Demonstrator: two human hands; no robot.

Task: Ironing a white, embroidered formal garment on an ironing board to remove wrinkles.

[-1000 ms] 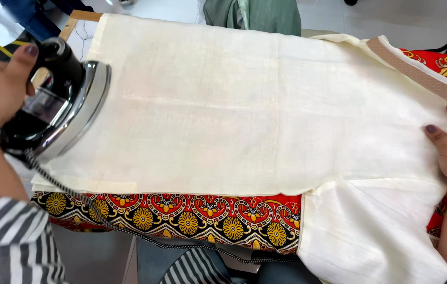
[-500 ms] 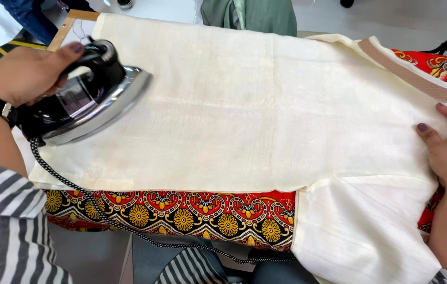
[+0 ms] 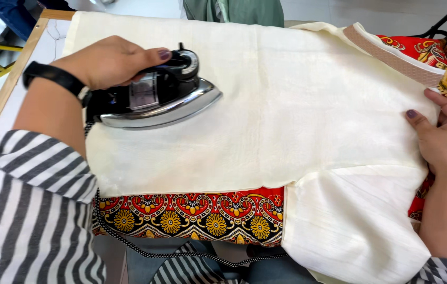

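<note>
A cream garment (image 3: 286,115) lies spread flat across the board. My left hand (image 3: 110,60) grips the handle of a black and chrome iron (image 3: 155,100), which rests flat on the left part of the garment with its tip pointing right. A black watch sits on that wrist. At the garment's right edge my right hand (image 3: 441,137) presses down on the fabric with fingers spread, near the collar band (image 3: 391,55). A sleeve (image 3: 355,221) hangs over the near right edge.
A red, black and yellow patterned cover (image 3: 192,213) shows on the board under the garment. The iron's braided cord (image 3: 171,252) runs along the near edge. A wooden table edge (image 3: 8,87) is at the left, green cloth (image 3: 234,10) at the back.
My left hand has slid the iron to the right across the garment, from its far left edge toward the middle. My right hand has stayed on the right edge.
</note>
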